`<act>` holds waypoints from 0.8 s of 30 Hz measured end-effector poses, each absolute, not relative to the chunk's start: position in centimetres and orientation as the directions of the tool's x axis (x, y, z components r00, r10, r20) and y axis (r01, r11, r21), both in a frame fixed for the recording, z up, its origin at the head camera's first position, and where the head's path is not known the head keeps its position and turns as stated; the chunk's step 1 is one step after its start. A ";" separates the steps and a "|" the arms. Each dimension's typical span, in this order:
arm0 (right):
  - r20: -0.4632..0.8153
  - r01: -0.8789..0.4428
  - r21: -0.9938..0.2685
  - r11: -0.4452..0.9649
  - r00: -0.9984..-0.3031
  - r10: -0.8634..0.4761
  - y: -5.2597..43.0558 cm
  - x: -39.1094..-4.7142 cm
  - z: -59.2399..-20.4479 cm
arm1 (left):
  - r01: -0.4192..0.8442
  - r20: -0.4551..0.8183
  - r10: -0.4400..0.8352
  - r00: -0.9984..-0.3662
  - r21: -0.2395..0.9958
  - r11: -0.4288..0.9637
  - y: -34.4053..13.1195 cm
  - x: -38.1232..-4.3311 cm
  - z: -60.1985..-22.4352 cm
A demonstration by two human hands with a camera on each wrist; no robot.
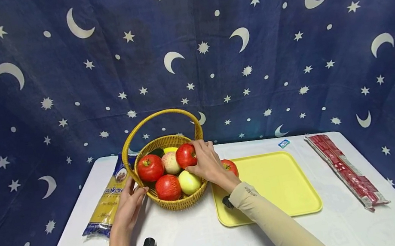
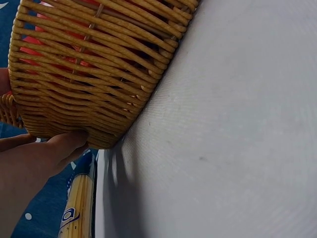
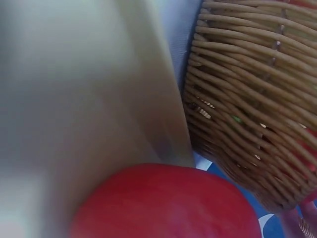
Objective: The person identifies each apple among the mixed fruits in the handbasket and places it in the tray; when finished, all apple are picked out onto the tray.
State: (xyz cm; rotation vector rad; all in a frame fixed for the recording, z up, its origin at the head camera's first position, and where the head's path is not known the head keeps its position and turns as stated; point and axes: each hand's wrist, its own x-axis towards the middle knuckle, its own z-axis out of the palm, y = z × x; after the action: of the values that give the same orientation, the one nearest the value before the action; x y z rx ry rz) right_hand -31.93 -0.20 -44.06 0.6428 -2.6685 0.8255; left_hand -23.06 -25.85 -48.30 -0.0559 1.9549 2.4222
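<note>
A woven wicker basket (image 1: 179, 204) with a tall arched handle stands at the left of the table, full of fruit. My left hand (image 1: 129, 206) holds its left side near the foot of the handle; in the left wrist view, fingers (image 2: 64, 144) press the outside weave. At the basket's right rim, my right hand (image 1: 207, 160) grips a red apple (image 1: 185, 156) from above. Around it lie two more red apples (image 1: 150, 168), a pale pinkish fruit (image 1: 171, 163) and a yellow-green apple (image 1: 190, 182). Another red apple (image 1: 230, 167) sits on the yellow tray (image 1: 274, 184), partly behind my right wrist.
A pack of spaghetti (image 1: 107, 205) lies left of the basket, partly behind my left hand. Right of the tray is a long red packet (image 1: 346, 167). Behind the tray lies a small blue-green packet (image 1: 284, 143). A starry curtain (image 1: 212, 72) hangs behind the table.
</note>
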 end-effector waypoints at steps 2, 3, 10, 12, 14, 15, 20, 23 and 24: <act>0.385 -0.479 -0.464 0.745 -0.867 -0.317 -0.2 -31.9 -44.1 | -0.043 -0.045 -0.002 -0.999 0.976 -0.215 -25.9 -23.1 -48.3; 0.388 -0.475 -0.465 0.747 -0.868 -0.310 -0.3 -31.9 -44.1 | -0.042 -0.044 -0.003 -0.999 0.975 -0.219 -25.9 -23.1 -48.3; 0.415 -0.466 -0.441 0.767 -0.864 -0.286 -0.2 -31.9 -44.1 | -0.034 -0.034 0.003 -0.999 0.970 -0.242 -25.8 -23.1 -48.4; 0.413 -0.465 -0.431 0.773 -0.864 -0.289 -0.2 -31.9 -44.2 | -0.037 -0.037 0.004 -0.999 0.971 -0.237 -25.8 -23.1 -48.4; 0.412 -0.466 -0.424 0.777 -0.863 -0.293 -0.1 -31.8 -44.2 | -0.043 -0.043 0.003 -0.999 0.973 -0.228 -25.8 -23.1 -48.4; 0.413 -0.468 -0.420 0.777 -0.861 -0.295 -0.1 -31.8 -44.2 | -0.044 -0.044 0.003 -0.999 0.973 -0.226 -25.8 -23.1 -48.4; 0.420 -0.469 -0.410 0.782 -0.858 -0.294 0.1 -31.6 -44.2 | -0.042 -0.042 0.005 -0.999 0.975 -0.220 -25.7 -23.2 -48.4; 0.420 -0.469 -0.402 0.787 -0.858 -0.297 0.2 -31.5 -44.1 | -0.044 -0.045 0.003 -0.999 0.976 -0.214 -25.8 -23.2 -48.3; 0.420 -0.472 -0.400 0.786 -0.856 -0.300 0.3 -31.5 -44.1 | -0.046 -0.046 0.002 -0.999 0.976 -0.212 -25.8 -23.2 -48.3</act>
State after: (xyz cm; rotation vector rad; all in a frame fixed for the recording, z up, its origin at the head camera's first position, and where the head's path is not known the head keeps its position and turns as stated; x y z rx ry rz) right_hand -31.46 0.25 -44.12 0.5901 -2.6423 0.7192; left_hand -23.17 -25.82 -48.28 -0.0541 1.9529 2.4209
